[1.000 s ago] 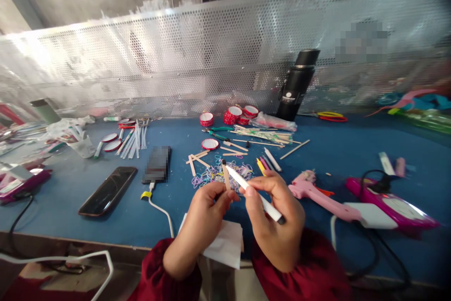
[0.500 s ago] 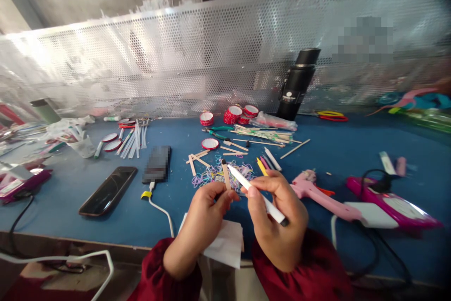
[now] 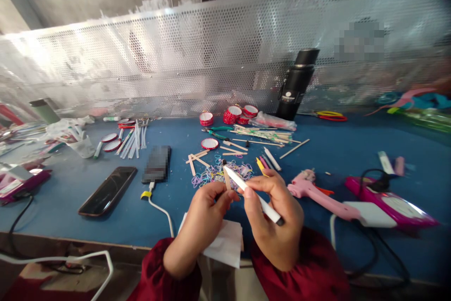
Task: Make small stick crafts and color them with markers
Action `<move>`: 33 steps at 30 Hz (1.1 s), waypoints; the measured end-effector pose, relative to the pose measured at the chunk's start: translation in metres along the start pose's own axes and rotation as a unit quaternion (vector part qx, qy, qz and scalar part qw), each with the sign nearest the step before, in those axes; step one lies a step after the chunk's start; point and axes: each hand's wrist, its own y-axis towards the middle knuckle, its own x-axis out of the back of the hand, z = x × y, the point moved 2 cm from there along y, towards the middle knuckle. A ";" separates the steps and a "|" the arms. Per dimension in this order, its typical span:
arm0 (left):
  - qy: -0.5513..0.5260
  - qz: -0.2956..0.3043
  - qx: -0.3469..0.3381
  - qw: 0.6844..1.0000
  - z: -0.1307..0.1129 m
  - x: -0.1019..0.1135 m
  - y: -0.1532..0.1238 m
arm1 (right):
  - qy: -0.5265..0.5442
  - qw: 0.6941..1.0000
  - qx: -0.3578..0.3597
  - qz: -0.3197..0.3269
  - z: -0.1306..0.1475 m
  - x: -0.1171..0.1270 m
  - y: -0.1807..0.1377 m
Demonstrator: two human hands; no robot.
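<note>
Between thumb and fingers, my left hand (image 3: 206, 212) pinches a small wooden craft stick (image 3: 227, 181) held upright, its top end black. My right hand (image 3: 276, 216) is closed around a white marker (image 3: 252, 193) with a black rear end. The marker's tip lies at the upper part of the stick, just below the black end; whether it touches cannot be made out. Behind both hands spreads a pile of coloured rubber bands (image 3: 207, 176). Several loose craft sticks (image 3: 192, 165) lie beside the pile, and more markers (image 3: 272, 159) rest to its right.
A pink glue gun (image 3: 324, 197) lies right of my hands, by a magenta power strip (image 3: 394, 202). To the left are a phone (image 3: 108, 191) and a cabled dark device (image 3: 157, 165). Pliers (image 3: 216, 133), red-edged rolls (image 3: 232, 114) and a black bottle (image 3: 299, 85) stand farther back.
My right hand has shifted slightly left, bringing the marker's tip across the upper part of the stick. My left hand and the stick stay nearly in place.
</note>
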 end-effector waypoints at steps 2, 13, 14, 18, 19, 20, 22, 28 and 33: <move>0.000 0.000 0.001 1.000 0.000 0.000 0.000 | -0.003 1.000 -0.001 -0.001 0.000 0.000 0.000; 0.002 -0.001 0.002 1.000 0.001 -0.001 -0.001 | -0.008 1.000 0.000 0.007 0.000 0.000 0.000; 0.003 0.000 0.002 1.000 0.001 -0.001 -0.001 | -0.008 1.000 0.000 0.009 0.000 0.000 0.000; 0.001 0.003 0.003 1.000 0.001 0.000 -0.001 | -0.006 1.000 0.003 0.009 0.000 0.001 0.001; 0.000 0.003 0.003 1.000 0.001 0.000 -0.001 | -0.006 1.000 0.004 0.008 0.000 0.001 0.001; -0.001 0.003 0.004 1.000 0.002 0.000 -0.001 | -0.007 1.000 0.004 0.008 0.000 0.001 0.001; -0.001 0.002 0.004 1.000 0.002 0.000 -0.001 | -0.008 1.000 0.003 0.008 0.000 0.001 0.001; -0.001 0.005 0.004 1.000 0.001 -0.001 -0.002 | -0.011 1.000 0.005 0.006 0.001 0.001 0.001; 0.001 0.002 0.006 1.000 0.001 0.000 -0.002 | -0.014 1.000 0.007 0.007 0.001 0.001 0.001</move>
